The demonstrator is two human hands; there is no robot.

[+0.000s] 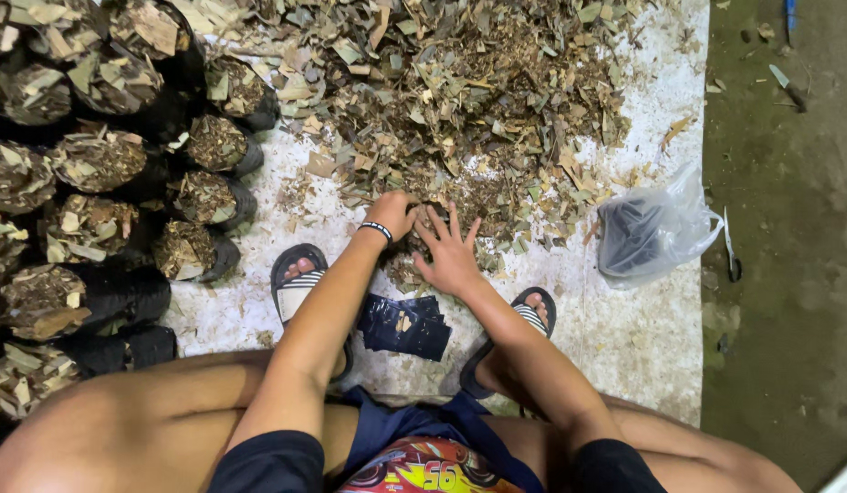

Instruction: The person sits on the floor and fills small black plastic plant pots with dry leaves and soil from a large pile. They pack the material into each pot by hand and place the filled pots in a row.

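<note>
A wide heap of dried leaf bits and wood chips (460, 100) covers the white sheet (624, 319) in front of me. My left hand (393, 214), with a dark band on its wrist, is curled at the heap's near edge and grips the rim of a small black bag (422, 219), mostly hidden behind both hands. My right hand (449, 251) lies flat with fingers spread on the leaf mix right beside it. A short stack of flat black bags (407, 326) lies between my sandalled feet.
Several filled black bags (95, 219) packed with the leaf mix stand in rows on the left. A clear plastic bag (652, 228) holding dark material lies at the right of the sheet. Beyond the sheet's right edge is bare dark floor (789, 274).
</note>
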